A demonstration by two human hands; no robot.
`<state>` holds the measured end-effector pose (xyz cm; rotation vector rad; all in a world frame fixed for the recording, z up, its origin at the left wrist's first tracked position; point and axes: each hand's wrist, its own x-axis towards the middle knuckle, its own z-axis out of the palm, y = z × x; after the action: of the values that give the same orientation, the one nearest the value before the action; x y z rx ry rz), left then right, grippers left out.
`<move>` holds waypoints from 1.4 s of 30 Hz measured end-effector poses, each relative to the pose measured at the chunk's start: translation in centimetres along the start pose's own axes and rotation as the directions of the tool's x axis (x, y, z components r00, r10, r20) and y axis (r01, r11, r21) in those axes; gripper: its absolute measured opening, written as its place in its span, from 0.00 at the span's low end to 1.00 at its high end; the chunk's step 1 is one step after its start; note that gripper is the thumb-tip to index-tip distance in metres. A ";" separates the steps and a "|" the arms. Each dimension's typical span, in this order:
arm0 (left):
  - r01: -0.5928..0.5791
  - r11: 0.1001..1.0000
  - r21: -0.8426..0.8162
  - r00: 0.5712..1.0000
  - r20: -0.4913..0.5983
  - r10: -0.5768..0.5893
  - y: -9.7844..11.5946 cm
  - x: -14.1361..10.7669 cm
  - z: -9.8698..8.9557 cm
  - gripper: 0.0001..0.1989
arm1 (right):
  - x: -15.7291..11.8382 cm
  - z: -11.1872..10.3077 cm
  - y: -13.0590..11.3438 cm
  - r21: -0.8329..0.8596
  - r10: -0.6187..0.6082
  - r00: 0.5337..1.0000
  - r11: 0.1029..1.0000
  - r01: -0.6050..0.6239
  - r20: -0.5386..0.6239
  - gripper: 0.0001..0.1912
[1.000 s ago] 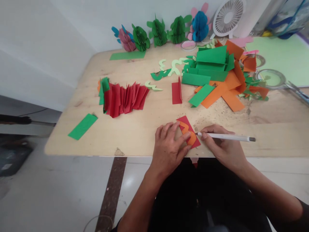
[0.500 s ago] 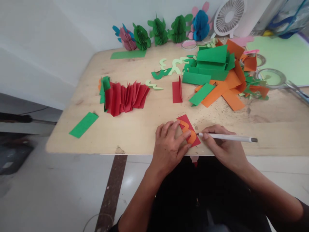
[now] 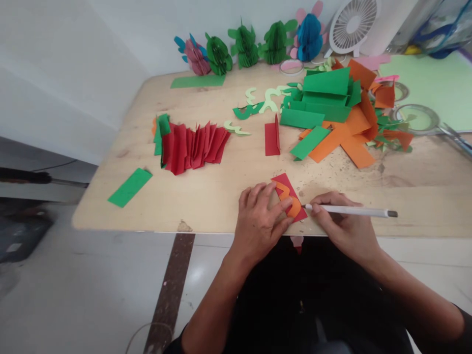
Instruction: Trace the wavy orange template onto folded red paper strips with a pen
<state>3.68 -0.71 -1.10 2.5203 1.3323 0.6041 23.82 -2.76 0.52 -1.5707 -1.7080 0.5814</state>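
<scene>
A red paper rectangle (image 3: pixel 283 180) lies at the table's near edge with a wavy orange paper cutout (image 3: pixel 294 208) on top. My left hand (image 3: pixel 257 214) rests on both from the left, fingers spread, thumb and forefinger pressing at the cutout. In my right hand (image 3: pixel 342 223) is a slim white pen (image 3: pixel 354 211), held between thumb and fingers. Its dark tip touches or nearly touches the red paper by the cutout's right edge. Just beyond, a folded red paper piece (image 3: pixel 272 139) stands partly open.
Folded red papers (image 3: pixel 195 147) fan out at left, near a green strip (image 3: pixel 130 188). Green folded papers (image 3: pixel 324 101) and orange strips (image 3: pixel 357 147) pile up at right, beside scissors (image 3: pixel 455 137). Paper honeycomb figures (image 3: pixel 245 46) and a white fan (image 3: pixel 353 24) line the wall.
The whole view has shifted slightly. The pen tip stays beside the orange cutout's right edge, and both hands hold nearly the same pose.
</scene>
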 end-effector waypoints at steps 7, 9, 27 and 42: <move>0.001 1.000 -0.002 1.000 -0.004 -0.001 0.0 0.0 0.0 0.16 | 0.0 -0.1 -0.1 -0.005 -0.033 0.999 0.999 0.033 0.006 0.05; -0.001 1.000 -0.003 1.000 -0.003 0.001 0.0 0.0 0.1 0.16 | -0.1 -0.1 -0.1 -0.004 -0.031 0.999 1.000 0.031 0.011 0.05; -0.002 1.000 0.004 1.000 -0.017 0.002 0.0 0.0 0.1 0.16 | -0.1 -0.6 -0.5 0.123 0.033 0.999 0.992 -0.033 -0.002 0.07; 0.001 1.000 -0.025 1.000 -0.016 -0.001 -0.1 -0.1 0.3 0.17 | -0.6 -0.1 -0.1 0.018 -0.121 0.993 0.992 0.121 0.010 0.06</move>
<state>3.72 -0.70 -1.47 2.5002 1.3227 0.6375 23.82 -3.37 0.57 -1.4425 -1.7873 0.5428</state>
